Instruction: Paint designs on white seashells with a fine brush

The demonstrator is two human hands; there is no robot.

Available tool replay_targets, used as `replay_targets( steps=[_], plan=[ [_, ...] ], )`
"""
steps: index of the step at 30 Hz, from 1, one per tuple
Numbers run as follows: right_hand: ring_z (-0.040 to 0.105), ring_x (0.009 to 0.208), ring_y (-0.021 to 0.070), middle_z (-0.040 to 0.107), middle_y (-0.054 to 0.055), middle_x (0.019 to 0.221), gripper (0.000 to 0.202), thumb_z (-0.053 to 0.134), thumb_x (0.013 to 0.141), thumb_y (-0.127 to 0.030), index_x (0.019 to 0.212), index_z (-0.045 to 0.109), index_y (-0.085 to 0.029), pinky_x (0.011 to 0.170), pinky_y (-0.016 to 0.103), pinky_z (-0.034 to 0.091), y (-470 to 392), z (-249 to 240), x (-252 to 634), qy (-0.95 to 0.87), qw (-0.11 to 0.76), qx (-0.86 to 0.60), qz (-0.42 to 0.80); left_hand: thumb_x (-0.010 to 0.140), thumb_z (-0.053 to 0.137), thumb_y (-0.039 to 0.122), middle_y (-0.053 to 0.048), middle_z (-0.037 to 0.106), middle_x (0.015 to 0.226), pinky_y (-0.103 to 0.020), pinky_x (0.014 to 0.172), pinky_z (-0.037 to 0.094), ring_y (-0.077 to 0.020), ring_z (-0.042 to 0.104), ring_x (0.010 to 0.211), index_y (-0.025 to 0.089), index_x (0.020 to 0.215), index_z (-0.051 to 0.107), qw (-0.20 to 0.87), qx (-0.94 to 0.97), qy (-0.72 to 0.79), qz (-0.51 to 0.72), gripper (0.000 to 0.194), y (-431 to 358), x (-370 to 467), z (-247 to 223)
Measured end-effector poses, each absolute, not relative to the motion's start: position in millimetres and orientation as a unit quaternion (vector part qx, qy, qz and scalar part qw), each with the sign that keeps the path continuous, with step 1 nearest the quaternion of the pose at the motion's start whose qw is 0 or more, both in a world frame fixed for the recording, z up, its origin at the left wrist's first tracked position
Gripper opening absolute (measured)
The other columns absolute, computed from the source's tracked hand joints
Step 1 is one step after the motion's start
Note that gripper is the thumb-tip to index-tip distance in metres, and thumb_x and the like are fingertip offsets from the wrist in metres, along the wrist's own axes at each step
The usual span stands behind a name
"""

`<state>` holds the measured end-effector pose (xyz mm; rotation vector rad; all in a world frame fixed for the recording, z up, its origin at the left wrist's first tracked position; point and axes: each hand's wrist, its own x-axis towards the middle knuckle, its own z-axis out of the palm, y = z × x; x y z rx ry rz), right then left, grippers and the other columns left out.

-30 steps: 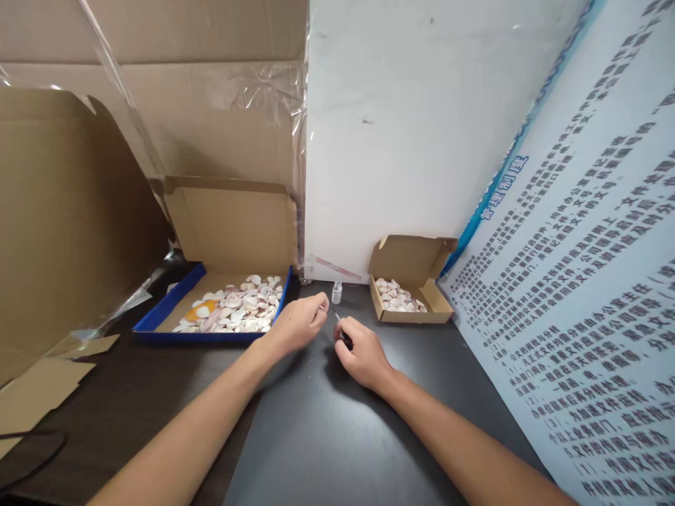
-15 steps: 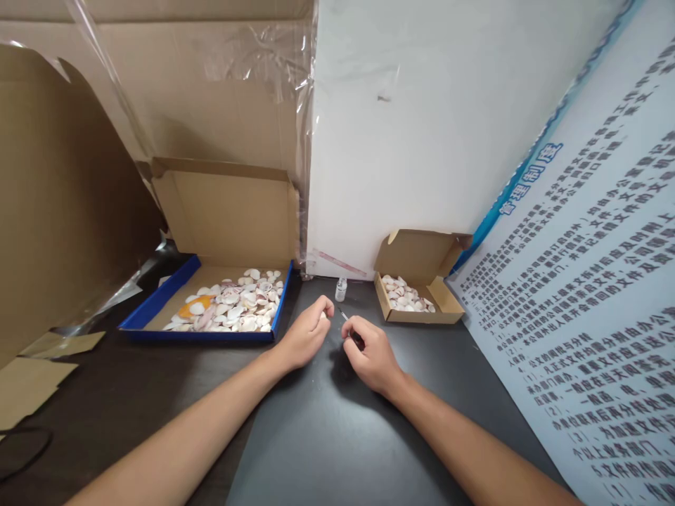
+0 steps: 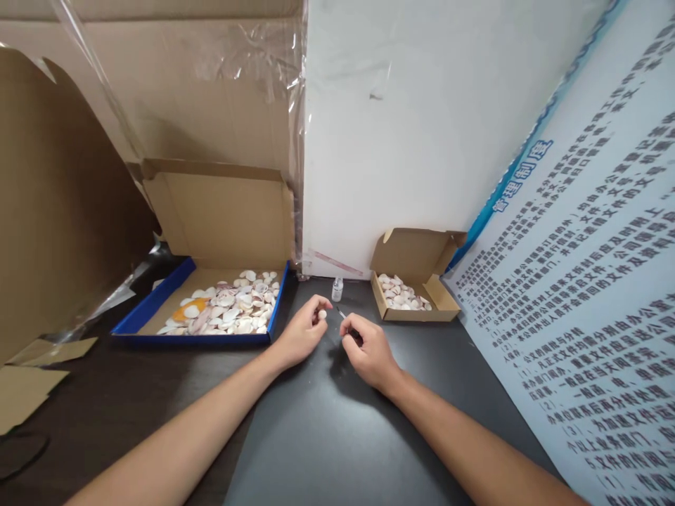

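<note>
A small pale shell (image 3: 321, 315) is pinched in the fingers of my left hand (image 3: 303, 329), over the dark mat. My right hand (image 3: 370, 351) is closed around a thin brush-like tool (image 3: 340, 313), its dark tip angled up and left toward the shell. Tip and shell look slightly apart. Most of the tool's handle is hidden in my fingers. Just beyond both hands stands a small clear glass bottle (image 3: 337, 289) with a pale label, upright and seemingly uncapped.
On the left lies a blue-edged cardboard box (image 3: 195, 339) with its lid up, holding many shells (image 3: 237, 302) and an orange piece (image 3: 184, 309). A smaller open cardboard box (image 3: 446, 313) with shells sits at right. A printed poster (image 3: 580, 281) borders the right side.
My left hand has turned a little, so the shell shows more between its fingers. The tool stays close by in my right hand. The whole view has shifted slightly.
</note>
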<state>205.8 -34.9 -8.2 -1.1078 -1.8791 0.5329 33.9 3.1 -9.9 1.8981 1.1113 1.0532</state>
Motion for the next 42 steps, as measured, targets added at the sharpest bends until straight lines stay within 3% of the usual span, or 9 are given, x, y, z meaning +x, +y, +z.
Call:
replay_targets(
  steps=[3,7,13,18,22,26,30,36,42],
  plan=[
    [0.043,0.059,0.0119,0.048,-0.004,0.065,0.01,0.046,0.076,-0.011,0.073,0.05,-0.019,0.058,0.024,0.031,-31.8,-8.3,207.0,-0.745,0.443,-0.451,0.211,0.084,0.035,0.016,0.0,0.052,0.082,-0.029,0.072,0.04,-0.0159,0.048,0.074,0.019,0.097,0.052,0.307,0.736,0.438,0.414,0.021,4.9,36.2,-7.7],
    [0.042,0.059,0.0121,0.047,-0.003,0.065,0.01,0.045,0.077,-0.011,0.073,0.05,-0.019,0.057,0.024,0.032,-30.3,-7.2,208.0,-0.738,0.457,-0.452,0.206,0.082,0.037,0.014,0.004,0.042,0.068,-0.028,0.064,0.034,-0.0154,0.043,0.063,0.021,0.095,0.05,0.262,0.723,0.477,0.425,0.02,17.1,41.3,-6.0],
    [0.041,0.057,0.0117,0.046,-0.004,0.064,0.01,0.045,0.076,-0.012,0.073,0.049,-0.02,0.057,0.023,0.031,-31.6,-7.6,207.9,-0.733,0.456,-0.458,0.212,0.085,0.037,0.018,0.005,0.041,0.066,-0.028,0.061,0.032,-0.0159,0.045,0.061,0.022,0.107,0.051,0.232,0.692,0.529,0.433,0.026,36.4,45.7,-4.8],
    [0.041,0.058,0.012,0.047,-0.004,0.065,0.009,0.044,0.077,-0.014,0.074,0.049,-0.02,0.057,0.023,0.032,-35.7,-5.0,210.1,-0.725,0.446,-0.476,0.22,0.083,0.042,0.019,0.001,0.047,0.08,-0.03,0.073,0.041,-0.0183,0.051,0.076,0.018,0.122,0.047,0.223,0.695,0.539,0.419,0.04,40.9,47.9,-5.0],
    [0.041,0.058,0.0126,0.047,-0.004,0.066,0.008,0.043,0.079,-0.018,0.079,0.051,-0.02,0.058,0.024,0.032,-26.0,24.6,212.9,-0.727,0.442,-0.491,0.188,0.082,0.049,0.023,-0.003,0.053,0.089,-0.035,0.081,0.043,-0.0218,0.054,0.085,0.017,0.13,0.046,0.219,0.71,0.54,0.395,0.048,43.3,51.3,-6.7],
    [0.045,0.063,0.0146,0.048,-0.002,0.064,0.013,0.04,0.081,-0.024,0.075,0.05,-0.02,0.059,0.025,0.033,11.0,81.2,215.7,-0.749,0.344,-0.537,0.178,0.083,0.055,0.031,-0.006,0.061,0.09,-0.034,0.077,0.045,-0.0239,0.059,0.083,0.018,0.129,0.05,0.22,0.735,0.532,0.358,0.048,47.7,54.7,-8.0],
    [0.04,0.057,0.0134,0.046,-0.002,0.061,0.016,0.041,0.079,-0.023,0.063,0.04,-0.02,0.053,0.026,0.029,46.4,120.8,220.0,-0.758,0.281,-0.558,0.186,0.088,0.053,0.037,-0.009,0.065,0.09,-0.035,0.073,0.045,-0.0274,0.062,0.083,0.015,0.126,0.052,0.208,0.752,0.533,0.328,0.044,54.1,57.9,-9.8],
    [0.04,0.058,0.0141,0.047,0.0,0.06,0.022,0.044,0.081,-0.026,0.061,0.038,-0.02,0.052,0.027,0.027,56.1,114.1,216.7,-0.769,0.221,-0.569,0.19,0.091,0.052,0.034,-0.007,0.069,0.086,-0.031,0.072,0.042,-0.0265,0.066,0.083,0.021,0.106,0.059,0.187,0.787,0.507,0.298,0.021,60.4,59.9,-14.7],
    [0.039,0.057,0.0141,0.047,0.001,0.061,0.024,0.041,0.084,-0.026,0.062,0.035,-0.02,0.053,0.028,0.027,54.0,112.4,215.1,-0.775,0.201,-0.574,0.17,0.093,0.051,0.034,-0.006,0.07,0.094,-0.03,0.069,0.041,-0.0251,0.065,0.085,0.023,0.108,0.057,0.17,0.805,0.476,0.311,0.019,57.0,59.4,-14.4]
  ],
)
